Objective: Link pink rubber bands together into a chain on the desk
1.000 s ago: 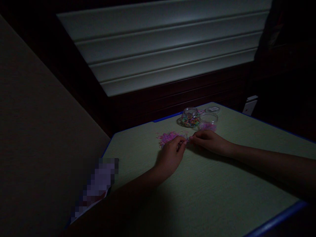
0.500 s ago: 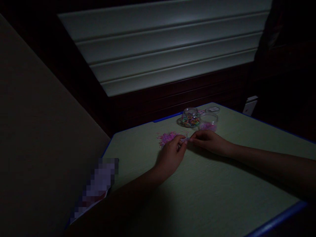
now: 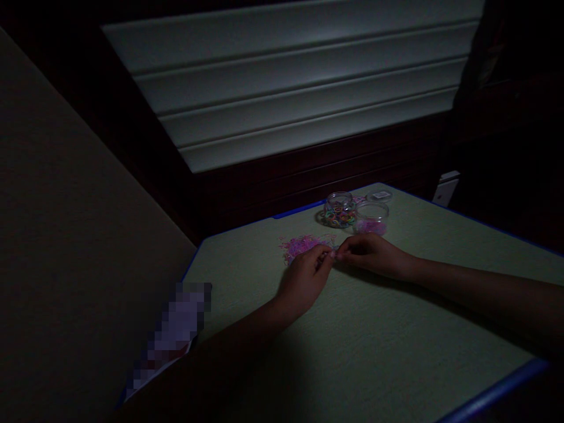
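Note:
My left hand (image 3: 305, 281) is closed in a pinch, its thumb and forefinger nearly meeting my right hand (image 3: 374, 255). The fingers of my right hand are pinched too. What lies between the fingertips is too small and dark to make out. Just behind my left hand spreads a loose pile of small pink and purple elastic bands (image 3: 296, 247), partly hidden by that hand. Beyond the hands stand a clear jar of multicoloured bands (image 3: 338, 216) and a second clear jar with pink bands (image 3: 371, 225) in its bottom.
A clear lid with a white label (image 3: 380, 195) lies behind the jars on the pale green table (image 3: 388, 341), which has a blue edge. At the left edge is a blurred-out flat item (image 3: 180, 323). A slatted shutter (image 3: 308, 76) rises behind the table.
The fingertips of both hands have come closer together, with my right fingers slightly lower. The pale strand seen between them earlier is now mostly hidden. Pile and jars stay put.

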Available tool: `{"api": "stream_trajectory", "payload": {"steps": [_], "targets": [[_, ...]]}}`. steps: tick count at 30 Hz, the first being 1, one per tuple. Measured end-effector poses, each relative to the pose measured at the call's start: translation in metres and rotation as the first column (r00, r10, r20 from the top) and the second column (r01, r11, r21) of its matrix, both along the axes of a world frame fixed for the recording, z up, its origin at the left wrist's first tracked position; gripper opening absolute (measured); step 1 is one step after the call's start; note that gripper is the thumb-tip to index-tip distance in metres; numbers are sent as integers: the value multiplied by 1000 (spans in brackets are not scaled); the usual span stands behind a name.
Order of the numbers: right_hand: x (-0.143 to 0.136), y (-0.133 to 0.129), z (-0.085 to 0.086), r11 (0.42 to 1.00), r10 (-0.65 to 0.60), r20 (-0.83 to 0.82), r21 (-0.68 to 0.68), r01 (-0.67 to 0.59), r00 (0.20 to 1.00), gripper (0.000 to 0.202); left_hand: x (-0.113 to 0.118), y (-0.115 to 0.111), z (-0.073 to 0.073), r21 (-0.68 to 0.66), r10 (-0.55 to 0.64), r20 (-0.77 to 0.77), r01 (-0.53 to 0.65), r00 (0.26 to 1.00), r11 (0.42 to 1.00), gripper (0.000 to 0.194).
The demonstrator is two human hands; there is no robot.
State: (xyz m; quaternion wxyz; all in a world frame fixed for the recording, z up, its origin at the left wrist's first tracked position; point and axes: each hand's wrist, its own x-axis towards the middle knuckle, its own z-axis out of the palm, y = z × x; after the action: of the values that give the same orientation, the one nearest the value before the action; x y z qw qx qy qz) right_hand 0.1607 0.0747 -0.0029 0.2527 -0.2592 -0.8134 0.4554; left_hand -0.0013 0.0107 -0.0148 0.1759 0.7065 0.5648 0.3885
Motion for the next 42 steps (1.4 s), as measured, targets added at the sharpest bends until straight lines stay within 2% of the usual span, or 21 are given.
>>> {"api": "stream_trajectory", "payload": {"steps": [9,27,34,42], "targets": [[0,0,-1,999,-3,25,42,2,1000,32,-1,-2,5,-2,-28,-65,28,998,1000,29],[1,-2,2,997,-69,-37,27,70,997,30,-2,1,0,-16,37,13,-37,999,999,24],[2,-4,8,993,-103,-70,57,107,992,29,-3,0,1,-14,23,6,-23,1000,1000,25],[1,-2,5,987,-125,-89,87,133,988,25,-3,0,2,-19,8,-16,-9,1000,1000,26]]}}
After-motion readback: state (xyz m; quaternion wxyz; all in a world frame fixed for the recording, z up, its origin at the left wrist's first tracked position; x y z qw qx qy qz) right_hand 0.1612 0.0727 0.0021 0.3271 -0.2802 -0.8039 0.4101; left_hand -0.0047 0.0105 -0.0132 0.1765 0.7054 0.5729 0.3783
